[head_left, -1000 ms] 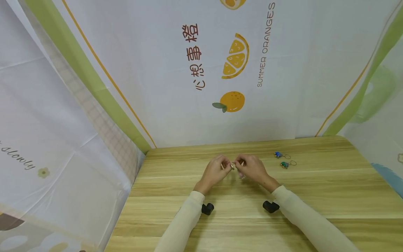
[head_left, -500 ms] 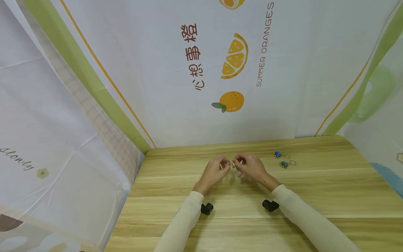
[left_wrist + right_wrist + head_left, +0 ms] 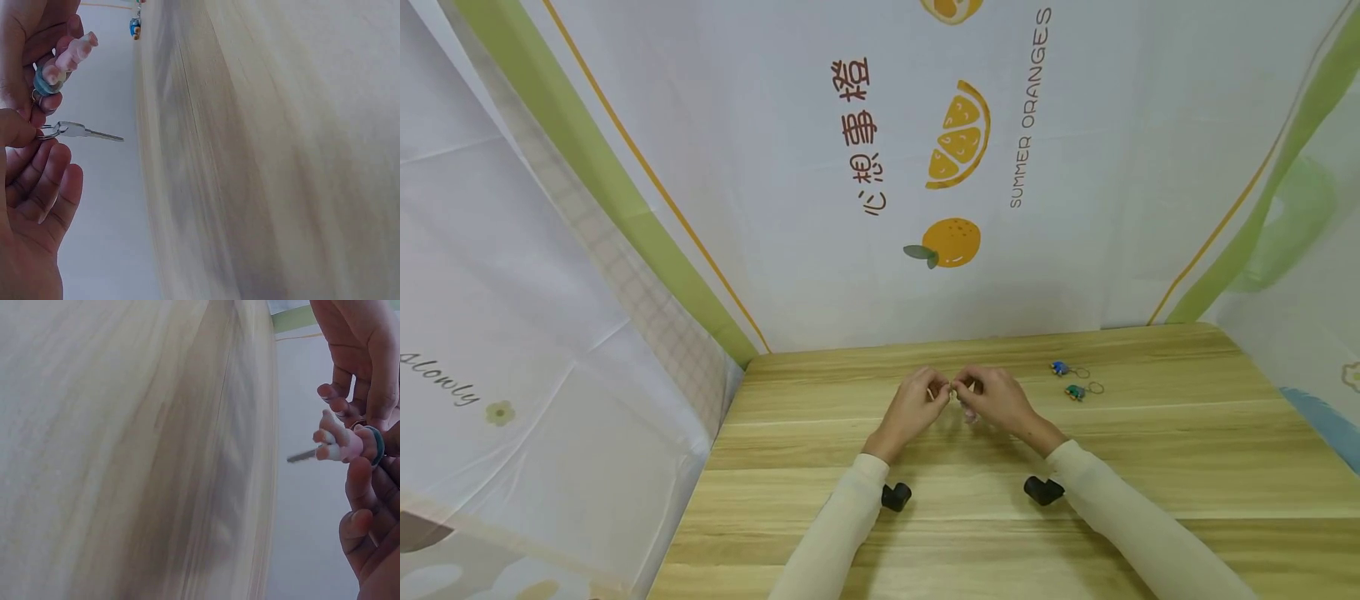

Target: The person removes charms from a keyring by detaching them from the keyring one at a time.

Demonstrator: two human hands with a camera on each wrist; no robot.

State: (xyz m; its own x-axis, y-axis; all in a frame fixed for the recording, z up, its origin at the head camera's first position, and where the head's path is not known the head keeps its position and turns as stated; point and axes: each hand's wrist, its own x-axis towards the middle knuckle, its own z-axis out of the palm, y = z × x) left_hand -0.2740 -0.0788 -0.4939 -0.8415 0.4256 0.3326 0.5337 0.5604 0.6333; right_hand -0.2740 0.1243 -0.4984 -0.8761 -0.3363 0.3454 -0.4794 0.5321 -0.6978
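In the head view my left hand (image 3: pixel 916 408) and right hand (image 3: pixel 997 404) meet fingertip to fingertip over the table. Between them is a split ring (image 3: pixel 49 132) with a silver key (image 3: pixel 84 132) on it, pinched by the left thumb and fingers. My right fingers pinch the same keychain at the ring's other side. From it dangles a small pink figurine (image 3: pixel 70 57) with a teal band, close under the right fingers. The right wrist view shows the figurine (image 3: pixel 340 440) in front of the key's blade (image 3: pixel 301 456); fingers hide most of the ring there.
Two more keychains, one with a blue figurine (image 3: pixel 1059 367) and one with a green figurine (image 3: pixel 1076 392), lie right of my hands on the wooden table (image 3: pixel 970 550). Behind the table's far edge hangs a white printed curtain (image 3: pixel 790 208).
The fingertips of both hands have drawn slightly closer together, and the key shows less between them in the head view. The pink figurine has shifted a little left.
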